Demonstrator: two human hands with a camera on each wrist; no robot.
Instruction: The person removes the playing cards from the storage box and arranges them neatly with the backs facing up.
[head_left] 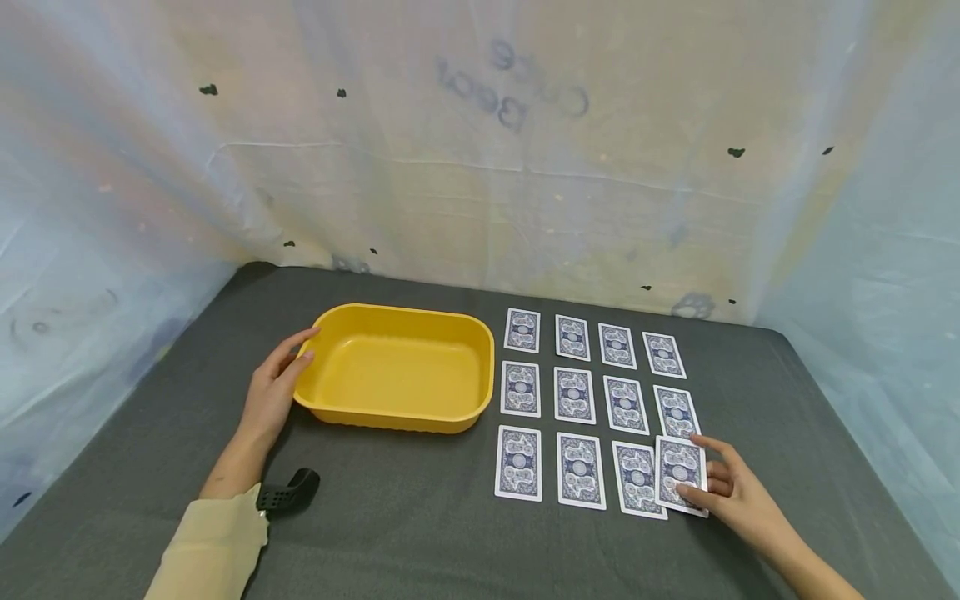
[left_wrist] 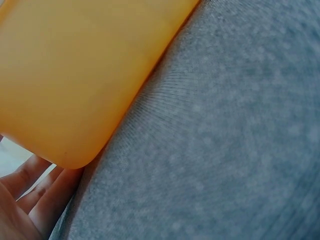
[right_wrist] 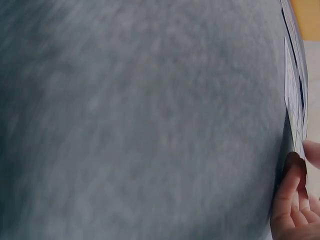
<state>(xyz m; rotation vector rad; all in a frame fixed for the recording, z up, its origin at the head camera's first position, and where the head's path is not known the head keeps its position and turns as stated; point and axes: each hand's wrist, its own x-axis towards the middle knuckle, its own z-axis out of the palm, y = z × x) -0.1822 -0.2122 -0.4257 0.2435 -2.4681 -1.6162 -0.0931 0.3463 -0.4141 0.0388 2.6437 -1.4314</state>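
Observation:
In the head view, my left hand [head_left: 273, 387] holds the left rim of a yellow plastic tray [head_left: 397, 423]. In the left wrist view, fingers [left_wrist: 52, 195] lie against the outside of its rounded corner. On the right, my right hand [head_left: 738, 496] pinches a playing card [head_left: 681, 471] by its right side, thumb on its patterned back and index finger at the top corner. This card partly covers the right edge of a bottom-row card [head_left: 636, 479] and touches or nearly touches the card above it [head_left: 677, 410]. The right wrist view shows the card [right_wrist: 295, 107] edge-on.
Several face-down cards with blue-and-white backs lie in rows right of the tray, including a top-left card [head_left: 522, 331] and a bottom-left one [head_left: 518, 463]. Grey cloth [head_left: 405, 508] covers the table. Pale sheeting [head_left: 480, 208] hangs behind and at both sides.

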